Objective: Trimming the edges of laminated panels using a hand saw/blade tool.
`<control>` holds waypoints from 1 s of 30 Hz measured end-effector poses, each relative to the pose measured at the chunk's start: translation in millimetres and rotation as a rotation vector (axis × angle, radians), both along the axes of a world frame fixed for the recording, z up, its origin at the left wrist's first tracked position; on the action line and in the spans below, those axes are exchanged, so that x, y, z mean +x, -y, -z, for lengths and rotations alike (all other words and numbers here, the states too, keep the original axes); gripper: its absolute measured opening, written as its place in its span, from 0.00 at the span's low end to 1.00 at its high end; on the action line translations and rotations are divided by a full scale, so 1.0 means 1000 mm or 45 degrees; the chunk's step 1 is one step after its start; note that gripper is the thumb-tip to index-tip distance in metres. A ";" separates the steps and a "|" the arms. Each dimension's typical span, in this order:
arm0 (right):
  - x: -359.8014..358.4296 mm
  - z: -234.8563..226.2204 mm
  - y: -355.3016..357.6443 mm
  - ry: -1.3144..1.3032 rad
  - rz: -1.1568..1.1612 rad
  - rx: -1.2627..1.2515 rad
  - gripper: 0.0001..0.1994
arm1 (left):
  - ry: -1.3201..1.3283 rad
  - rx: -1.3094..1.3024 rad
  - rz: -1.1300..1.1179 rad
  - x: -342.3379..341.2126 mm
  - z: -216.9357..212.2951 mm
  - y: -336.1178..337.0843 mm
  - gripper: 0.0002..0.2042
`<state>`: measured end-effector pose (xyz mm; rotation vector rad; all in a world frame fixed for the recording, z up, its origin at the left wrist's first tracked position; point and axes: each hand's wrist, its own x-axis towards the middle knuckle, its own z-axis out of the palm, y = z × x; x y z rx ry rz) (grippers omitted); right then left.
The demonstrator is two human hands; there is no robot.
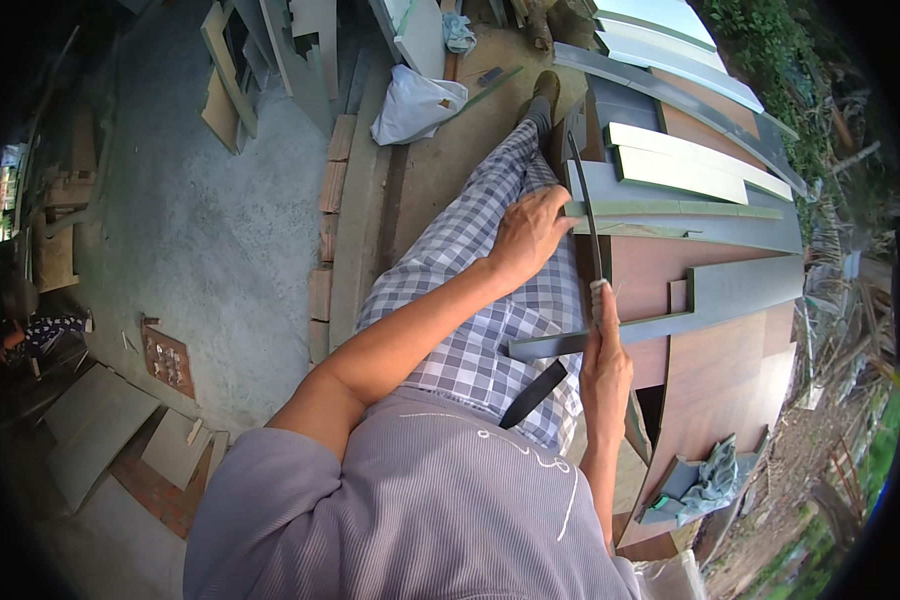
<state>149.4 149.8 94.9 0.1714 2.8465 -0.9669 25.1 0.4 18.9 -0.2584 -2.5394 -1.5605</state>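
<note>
Head view, looking down the person's own body. The largest thing in hand is the stack of laminated boards (pixel 730 350), brown-faced with grey strips, lying flat to the person's right and carrying the work. Such sheets are judged stiff and heavy, with hard, slick faces; they are best steadied by pressing down near the cut, not lifted by an edge. Across them lies a long grey strip (pixel 670 325), narrow and rigid, one end projecting toward the person's lap; it is judged light and liable to vibrate or slide unless held down.

Next in size is the handsaw (pixel 588 215), a thin dark blade running away from the person, its far end over the pale green-edged boards (pixel 685 165). The blade is judged flexible sideways and sharp along its toothed edge, so the only sound hold is the handle at its near end.

The right hand (pixel 604 355) is clenched around that handle, fingers fully wrapped, the pale grip end showing just above the fist. The left hand (pixel 528 235) lies spread, fingers loosely extended, resting on the checked trouser leg (pixel 470 300) at the knee, its fingertips at the boards' near edge just beside the blade; it grasps nothing.

A crumpled cloth (pixel 712 478) lies on the lower boards, well apart from both hands.
</note>
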 end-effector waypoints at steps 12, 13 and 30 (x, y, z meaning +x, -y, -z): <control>-0.028 0.001 0.006 -0.040 -0.076 -0.042 0.26 | 0.031 -0.066 0.016 0.000 0.003 0.000 0.10; -0.020 0.002 0.002 -0.021 -0.045 -0.030 0.26 | 0.039 -0.049 0.024 -0.001 0.003 0.000 0.09; -0.025 0.010 0.004 -0.146 -0.029 -0.097 0.26 | 0.193 0.003 0.116 0.000 0.003 -0.003 0.12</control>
